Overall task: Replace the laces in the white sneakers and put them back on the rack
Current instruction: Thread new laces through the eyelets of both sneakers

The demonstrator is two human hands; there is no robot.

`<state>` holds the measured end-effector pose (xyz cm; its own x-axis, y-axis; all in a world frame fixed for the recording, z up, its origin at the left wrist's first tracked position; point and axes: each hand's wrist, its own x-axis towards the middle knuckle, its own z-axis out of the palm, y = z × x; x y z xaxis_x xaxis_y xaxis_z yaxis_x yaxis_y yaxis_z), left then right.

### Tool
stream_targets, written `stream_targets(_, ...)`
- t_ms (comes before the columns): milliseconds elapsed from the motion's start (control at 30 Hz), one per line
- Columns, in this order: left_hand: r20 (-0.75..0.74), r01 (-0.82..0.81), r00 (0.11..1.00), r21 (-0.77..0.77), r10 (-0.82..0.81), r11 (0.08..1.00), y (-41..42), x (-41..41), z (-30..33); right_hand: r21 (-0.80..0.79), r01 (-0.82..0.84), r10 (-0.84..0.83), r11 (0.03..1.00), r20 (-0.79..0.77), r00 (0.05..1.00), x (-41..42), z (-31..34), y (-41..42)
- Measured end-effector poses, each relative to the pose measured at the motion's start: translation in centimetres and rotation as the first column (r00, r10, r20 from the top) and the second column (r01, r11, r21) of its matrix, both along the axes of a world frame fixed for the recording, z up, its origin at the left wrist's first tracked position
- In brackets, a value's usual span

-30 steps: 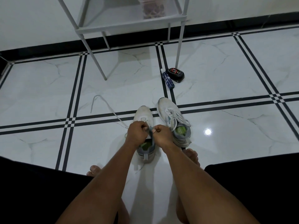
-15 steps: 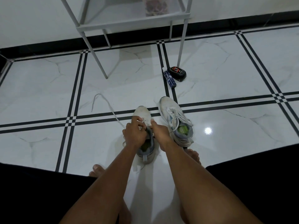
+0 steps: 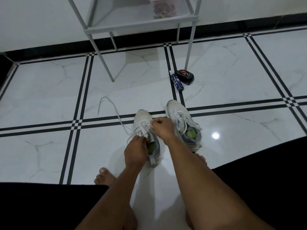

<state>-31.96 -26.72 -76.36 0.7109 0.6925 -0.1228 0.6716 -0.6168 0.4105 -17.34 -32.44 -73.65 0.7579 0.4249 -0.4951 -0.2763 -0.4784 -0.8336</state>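
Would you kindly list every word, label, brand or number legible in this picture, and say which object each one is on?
No text can be read.
Blue tube on the floor: pale lettering along its side, too small and blurred to read.
Black tin beside it: a red and white mark on the lid, not legible.
Right sneaker: a bluish side marking, no letters discernible.
Clear container on the rack: no label visible.

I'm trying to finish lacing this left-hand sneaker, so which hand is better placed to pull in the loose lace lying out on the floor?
Left. The left hand already sits where the loose lace leaves the sneaker; the right hand pinches lace on the opposite side.
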Motion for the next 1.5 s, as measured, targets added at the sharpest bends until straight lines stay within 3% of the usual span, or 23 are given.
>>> stream_targets(67,0.062,-0.049,0.997,-0.082,0.054,0.995,0.1,0.1,-0.3,0.269,0.119,-0.035,0.956,-0.298,0.954,2.4,2.6,-0.1)
stream_targets(133,0.118,-0.096,0.986,-0.164,0.116,0.982,0.3,0.1,-0.8,0.537,0.426,-0.018,0.728,-0.606,0.796,5.3,5.1,-0.9)
stream_targets(200,0.124,-0.146,0.975,-0.262,0.184,0.954,0.6,-0.1,-1.4,0.535,0.656,-0.115,0.532,-0.722,0.682,7.5,6.1,-1.3)
stream_targets(233,0.118,-0.167,0.970,-0.304,0.211,0.938,0.8,0.0,-1.6,0.462,0.668,-0.246,0.583,-0.683,0.688,7.9,6.0,-1.4)
stream_targets(267,0.109,-0.178,0.968,-0.330,0.224,0.927,1.0,0.0,-1.7,0.328,0.615,-0.376,0.717,-0.561,0.737,7.7,5.4,-1.6)
stream_targets(333,0.106,-0.162,0.972,-0.345,0.210,0.924,1.3,0.1,-2.0,-0.064,0.409,-0.412,0.910,-0.241,0.879,5.7,3.1,-1.7)
stream_targets(400,0.103,-0.151,0.975,-0.340,0.196,0.928,1.4,0.1,-2.0,-0.224,0.238,-0.277,0.945,-0.161,0.947,2.5,0.8,-1.4)
stream_targets(467,0.117,-0.145,0.974,-0.334,0.193,0.931,1.5,0.1,-2.0,-0.225,0.047,-0.080,0.973,-0.137,0.987,-0.2,-0.7,-0.8)
stream_targets(633,0.101,-0.137,0.979,-0.309,0.175,0.941,1.6,0.3,-2.1,-0.351,-0.233,0.250,0.907,0.004,0.968,-0.5,-0.6,1.7)
stream_targets(667,0.091,-0.142,0.980,-0.303,0.177,0.942,1.7,0.2,-2.2,-0.251,-0.231,0.220,0.940,-0.073,0.973,0.3,0.0,1.8)
stream_targets(700,0.080,-0.150,0.980,-0.297,0.181,0.943,1.7,0.2,-2.1,-0.021,-0.142,0.133,0.990,-0.241,0.961,1.3,1.2,1.5)
stream_targets(733,0.072,-0.156,0.980,-0.294,0.185,0.943,1.8,0.2,-2.2,0.290,0.047,0.096,0.956,-0.459,0.883,2.4,2.7,1.2)
stream_targets(767,0.077,-0.155,0.980,-0.294,0.185,0.943,1.8,0.1,-2.3,0.530,0.327,0.108,0.782,-0.632,0.767,3.6,4.3,0.7)
stream_targets(833,0.085,-0.149,0.979,-0.304,0.183,0.941,1.8,0.1,-2.3,0.596,0.654,0.037,0.465,-0.751,0.659,6.6,5.9,0.3)
stream_targets(867,0.077,-0.152,0.980,-0.308,0.184,0.939,1.9,0.2,-2.3,0.536,0.694,-0.115,0.481,-0.746,0.656,7.5,6.5,0.3)
stream_targets(933,0.061,-0.155,0.981,-0.317,0.183,0.936,1.9,0.2,-2.3,0.188,0.604,-0.491,0.775,-0.423,0.762,7.2,5.2,-0.1)
stream_targets(967,0.063,-0.153,0.981,-0.320,0.182,0.935,1.9,0.3,-2.3,-0.053,0.504,-0.504,0.862,-0.195,0.841,5.7,3.8,-0.3)
stream_targets(1033,0.062,-0.149,0.982,-0.312,0.177,0.938,1.9,0.3,-2.3,-0.287,0.335,-0.365,0.897,-0.055,0.930,1.9,0.9,-0.6)
stream_targets(1100,0.051,-0.146,0.985,-0.290,0.168,0.946,2.0,0.3,-2.5,-0.297,0.151,-0.202,0.943,-0.148,0.968,-1.0,-0.8,-0.3)
stream_targets(1200,0.029,-0.133,0.989,-0.255,0.145,0.958,1.9,0.4,-2.6,-0.228,-0.035,0.022,0.973,-0.058,0.998,-1.9,-1.4,0.7)
stream_targets(1267,0.018,-0.123,0.991,-0.246,0.131,0.962,2.0,0.4,-2.7,-0.165,-0.019,0.011,0.986,-0.052,0.999,-1.6,-0.9,1.3)
stream_targets(1433,-0.008,-0.163,0.986,-0.272,0.167,0.948,2.5,0.5,-2.6,0.223,0.115,-0.005,0.968,-0.439,0.899,1.5,1.7,1.4)
stream_targets(1500,-0.025,-0.158,0.987,-0.267,0.157,0.951,2.7,0.6,-2.3,0.192,0.079,0.006,0.978,-0.407,0.913,2.3,2.2,0.7)
